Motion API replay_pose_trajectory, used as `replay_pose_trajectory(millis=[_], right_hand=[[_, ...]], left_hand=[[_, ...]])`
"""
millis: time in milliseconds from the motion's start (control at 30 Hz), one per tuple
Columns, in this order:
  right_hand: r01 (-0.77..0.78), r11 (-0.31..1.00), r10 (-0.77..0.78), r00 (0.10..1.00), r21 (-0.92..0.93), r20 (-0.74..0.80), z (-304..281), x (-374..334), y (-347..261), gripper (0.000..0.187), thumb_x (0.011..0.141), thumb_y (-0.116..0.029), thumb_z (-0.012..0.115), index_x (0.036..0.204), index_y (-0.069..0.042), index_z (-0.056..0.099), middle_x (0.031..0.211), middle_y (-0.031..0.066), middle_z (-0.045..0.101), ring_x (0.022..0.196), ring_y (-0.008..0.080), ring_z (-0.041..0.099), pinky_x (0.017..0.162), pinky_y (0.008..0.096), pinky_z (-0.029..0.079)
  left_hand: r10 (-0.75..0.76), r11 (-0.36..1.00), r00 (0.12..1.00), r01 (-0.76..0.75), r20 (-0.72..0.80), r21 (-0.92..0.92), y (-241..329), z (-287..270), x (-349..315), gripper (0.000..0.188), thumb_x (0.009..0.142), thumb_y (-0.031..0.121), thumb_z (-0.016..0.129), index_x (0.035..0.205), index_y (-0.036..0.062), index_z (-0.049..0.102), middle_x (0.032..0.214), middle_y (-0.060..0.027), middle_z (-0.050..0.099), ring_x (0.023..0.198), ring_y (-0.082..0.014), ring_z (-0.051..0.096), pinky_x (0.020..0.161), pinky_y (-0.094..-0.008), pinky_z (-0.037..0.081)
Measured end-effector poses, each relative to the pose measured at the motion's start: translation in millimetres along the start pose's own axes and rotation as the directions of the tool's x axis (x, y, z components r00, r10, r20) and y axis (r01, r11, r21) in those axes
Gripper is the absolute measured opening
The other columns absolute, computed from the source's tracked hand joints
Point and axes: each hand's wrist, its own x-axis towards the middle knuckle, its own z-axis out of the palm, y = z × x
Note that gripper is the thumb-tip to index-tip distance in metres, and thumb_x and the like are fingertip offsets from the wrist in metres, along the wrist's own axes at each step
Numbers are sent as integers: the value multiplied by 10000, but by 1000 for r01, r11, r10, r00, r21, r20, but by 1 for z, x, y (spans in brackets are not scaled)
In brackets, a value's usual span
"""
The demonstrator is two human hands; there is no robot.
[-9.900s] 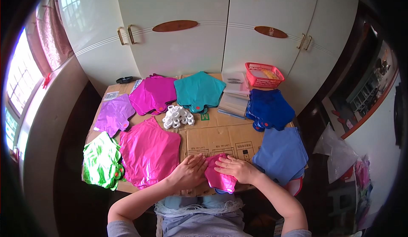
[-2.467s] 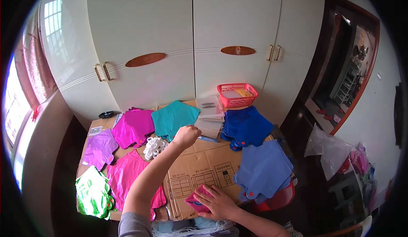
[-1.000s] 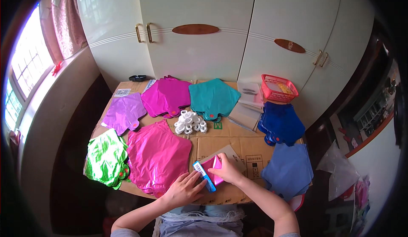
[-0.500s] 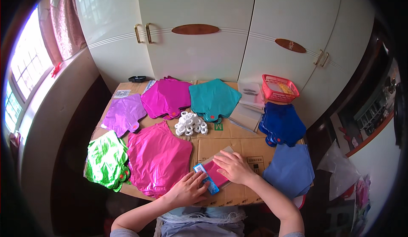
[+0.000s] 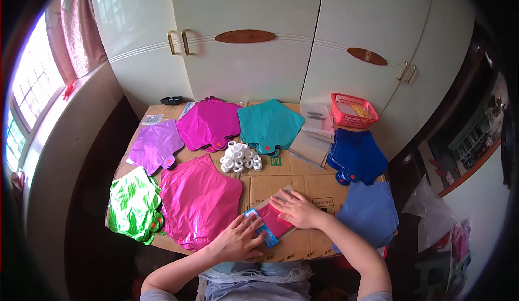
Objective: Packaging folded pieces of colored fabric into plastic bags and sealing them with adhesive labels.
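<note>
On the near part of the cardboard-covered table lies a flat clear bag with folded pink foil [image 5: 277, 224] in it and a blue card [image 5: 271, 241] across its near-left end. My left hand [image 5: 238, 237] rests on the blue card, fingers stretched out and slightly spread. Flat on the far-right part of the bag lies my right hand [image 5: 297, 211], its fingers extended toward the upper left. Neither hand grips anything. Left of the bag is a stack of shiny pink foil sheets [image 5: 200, 201].
Stacks of green [image 5: 132, 203], lilac [image 5: 155, 144], magenta [image 5: 210, 124], teal [image 5: 270, 124], dark blue [image 5: 358, 155] and grey-blue [image 5: 367, 212] foil sheets ring the table. White rings [image 5: 239, 157] are heaped mid-table. Clear bags [image 5: 311, 145] and a red basket [image 5: 354, 118] stand far right.
My right hand has slid slightly along the bag, away from me. My left hand stays on the blue card. The whole view has shifted a little.
</note>
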Motion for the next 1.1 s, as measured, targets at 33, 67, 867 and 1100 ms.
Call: replay_pose_trajectory(millis=[33, 67, 867, 1100], right_hand=[[-8, 995, 7, 1000, 96, 7, 1, 0, 7, 506, 930, -341, 519, 1398, -163, 445, 1470, 35, 391, 1395, 302, 277, 1141, 463, 205], [41, 984, -43, 999, 173, 7, 0, 0, 16, 498, 927, -337, 527, 1392, -176, 454, 1474, 30, 385, 1398, 311, 265, 1145, 468, 196], [224, 963, -234, 970, -147, -58, -11, 41, -22, 438, 922, -375, 535, 1287, -134, 556, 1364, 57, 514, 1307, 239, 432, 1090, 436, 323], [-49, 993, -2, 908, -110, -420, -4, 98, 18, 178, 813, -149, 633, 980, -97, 667, 997, 32, 638, 955, 221, 607, 806, 379, 493]], left_hand=[[2, 1000, 1000, -2, -3, 7, 3, 0, 0, 561, 843, 543, 560, 1300, 225, 495, 1371, -229, 412, 1268, -424, 419, 1031, -556, 335], [5, 1000, 1000, -5, -5, 13, 6, -2, 1, 560, 847, 554, 552, 1316, 256, 489, 1370, -232, 411, 1265, -430, 421, 1028, -556, 339], [-219, 962, 976, 213, 17, 174, 68, 6, 1, 843, 709, 702, 564, 1439, 342, 344, 1256, -326, 473, 1125, -472, 484, 874, -539, 415], [-208, 943, 978, 203, -8, 265, 69, 5, 9, 559, 857, 422, 523, 1388, 272, 436, 1137, -297, 556, 1037, -406, 542, 854, -491, 437]])
